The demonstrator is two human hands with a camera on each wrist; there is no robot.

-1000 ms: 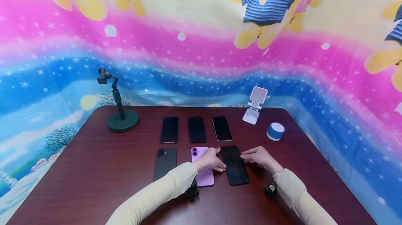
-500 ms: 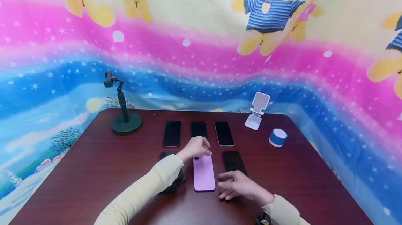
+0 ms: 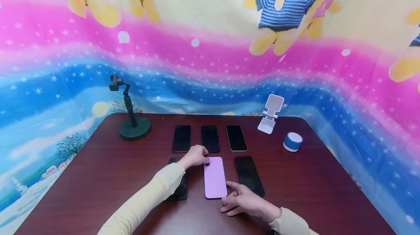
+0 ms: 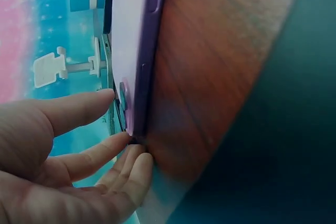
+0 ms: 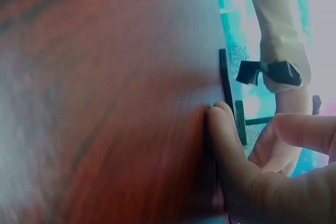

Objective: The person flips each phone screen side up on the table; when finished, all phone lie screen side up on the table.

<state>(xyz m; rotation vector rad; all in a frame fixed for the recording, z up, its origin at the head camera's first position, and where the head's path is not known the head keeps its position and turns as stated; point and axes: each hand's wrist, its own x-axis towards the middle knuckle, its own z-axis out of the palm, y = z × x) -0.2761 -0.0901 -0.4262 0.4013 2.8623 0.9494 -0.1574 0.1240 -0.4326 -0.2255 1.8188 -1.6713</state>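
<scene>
A pink smartphone (image 3: 215,178) lies back up in the middle of the near row of phones, its camera partly covered by fingers in the head view. My left hand (image 3: 195,155) is at its upper left corner; in the left wrist view, the thumb and forefinger tips (image 4: 126,137) come right up to its camera end. By the lower right corner is my right hand (image 3: 244,200), fingers loosely spread, one fingertip close to the long edge. Right of it lies a black smartphone (image 3: 248,173), screen up. A dark smartphone (image 3: 180,190) is partly hidden under my left forearm.
Three dark-screened phones form the back row: left (image 3: 182,138), middle (image 3: 210,138) and right (image 3: 236,137). A green stand (image 3: 134,128) is at back left. A white phone stand (image 3: 271,114) and a blue-and-white cylinder (image 3: 292,142) stand at back right on the brown table (image 3: 98,176).
Both hands have left the sides of the black phone on the right. They have moved left to opposite corners of the pink phone, the left hand at the top, the right hand at the bottom.
</scene>
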